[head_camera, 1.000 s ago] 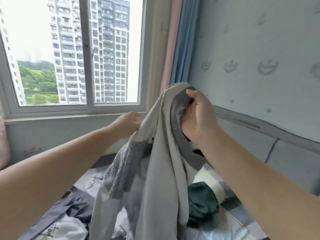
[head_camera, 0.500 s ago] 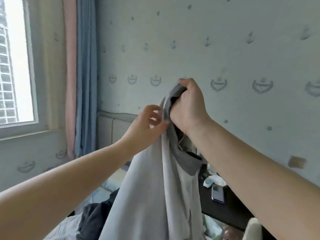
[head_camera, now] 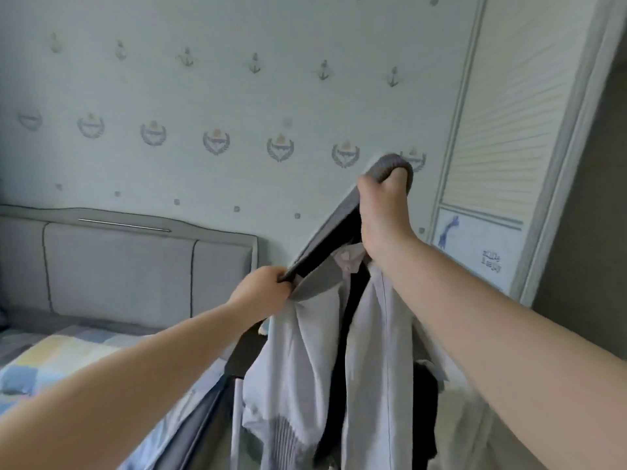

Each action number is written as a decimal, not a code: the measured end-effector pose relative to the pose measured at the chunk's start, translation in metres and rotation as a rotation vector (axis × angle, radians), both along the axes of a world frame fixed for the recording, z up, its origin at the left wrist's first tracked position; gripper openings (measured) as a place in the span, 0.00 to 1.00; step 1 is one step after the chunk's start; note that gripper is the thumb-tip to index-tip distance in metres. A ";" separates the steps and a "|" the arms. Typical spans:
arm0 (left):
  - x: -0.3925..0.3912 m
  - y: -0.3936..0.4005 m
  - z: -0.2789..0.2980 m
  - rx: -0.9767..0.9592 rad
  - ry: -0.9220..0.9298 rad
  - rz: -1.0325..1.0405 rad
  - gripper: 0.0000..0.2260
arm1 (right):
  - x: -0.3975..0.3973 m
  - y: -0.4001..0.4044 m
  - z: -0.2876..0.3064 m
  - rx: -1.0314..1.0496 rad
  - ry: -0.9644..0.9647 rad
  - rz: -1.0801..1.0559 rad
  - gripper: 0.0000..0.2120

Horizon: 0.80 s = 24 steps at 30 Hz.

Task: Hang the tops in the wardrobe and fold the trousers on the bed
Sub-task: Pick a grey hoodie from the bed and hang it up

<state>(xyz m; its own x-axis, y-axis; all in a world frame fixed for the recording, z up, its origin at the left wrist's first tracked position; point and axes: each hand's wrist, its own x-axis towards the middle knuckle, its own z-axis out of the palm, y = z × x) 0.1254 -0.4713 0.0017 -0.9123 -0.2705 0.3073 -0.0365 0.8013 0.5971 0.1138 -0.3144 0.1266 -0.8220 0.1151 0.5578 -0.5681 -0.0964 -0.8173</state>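
A pale grey top point(head_camera: 305, 361) with a dark grey ribbed collar hangs in the air in front of me. My right hand point(head_camera: 383, 212) grips the collar at its highest point. My left hand point(head_camera: 264, 293) pinches the collar lower down and to the left, so the neckline is stretched open between the two hands. The body of the top drops below the frame's bottom edge. The wardrobe point(head_camera: 509, 130), white with a slatted door, stands at the right, just beyond my right hand. The bed point(head_camera: 61, 354) with a chequered pastel cover lies at the lower left.
A grey padded headboard point(head_camera: 135, 266) runs along the wallpapered wall behind the bed. A dark opening point(head_camera: 593, 198) lies to the right of the wardrobe door frame. Dark cloth point(head_camera: 424, 401) shows behind the hanging top.
My view has swung right from the window past the wall to the wardrobe. My left hand went from the top's edge to pinching the collar, and the hands have pulled the neckline apart.
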 end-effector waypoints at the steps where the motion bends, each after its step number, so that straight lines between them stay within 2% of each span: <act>1: -0.008 0.004 0.001 -0.091 0.002 0.046 0.10 | -0.008 0.021 -0.010 0.139 0.068 -0.088 0.10; 3: -0.027 0.016 0.006 -0.231 0.045 0.107 0.09 | -0.023 0.064 -0.029 0.388 0.184 -0.252 0.10; 6: -0.061 0.048 0.015 -0.146 0.133 0.034 0.10 | -0.042 0.117 -0.049 0.594 0.236 -0.403 0.11; 8: -0.085 0.083 0.023 0.158 0.171 -0.097 0.13 | -0.054 0.147 -0.058 0.747 0.200 -0.496 0.12; 11: -0.117 0.137 0.035 0.818 0.147 -0.284 0.14 | -0.068 0.188 -0.072 1.020 0.169 -0.643 0.20; 13: -0.143 0.173 0.046 1.061 0.084 -0.388 0.14 | -0.078 0.217 -0.076 1.105 0.149 -0.728 0.25; 16: -0.177 0.222 0.064 1.156 0.048 -0.520 0.13 | -0.088 0.254 -0.074 1.102 0.082 -0.858 0.21; 19: -0.197 0.270 0.081 1.233 0.009 -0.687 0.13 | -0.099 0.288 -0.070 0.889 -0.005 -0.969 0.19; 22: -0.204 0.310 0.100 1.265 -0.080 -0.900 0.16 | -0.101 0.318 -0.066 0.747 -0.093 -1.078 0.25; 24: -0.207 0.335 0.114 1.224 -0.137 -1.072 0.18 | -0.099 0.340 -0.061 0.722 -0.223 -1.154 0.36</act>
<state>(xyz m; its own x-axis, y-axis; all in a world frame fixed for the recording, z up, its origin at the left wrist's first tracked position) -0.0818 -0.1367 0.1153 -0.8336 0.4616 0.3034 0.0898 -0.4288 0.8989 0.0153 0.0252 0.0660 -0.5383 0.5304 0.6549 0.1133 0.8156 -0.5674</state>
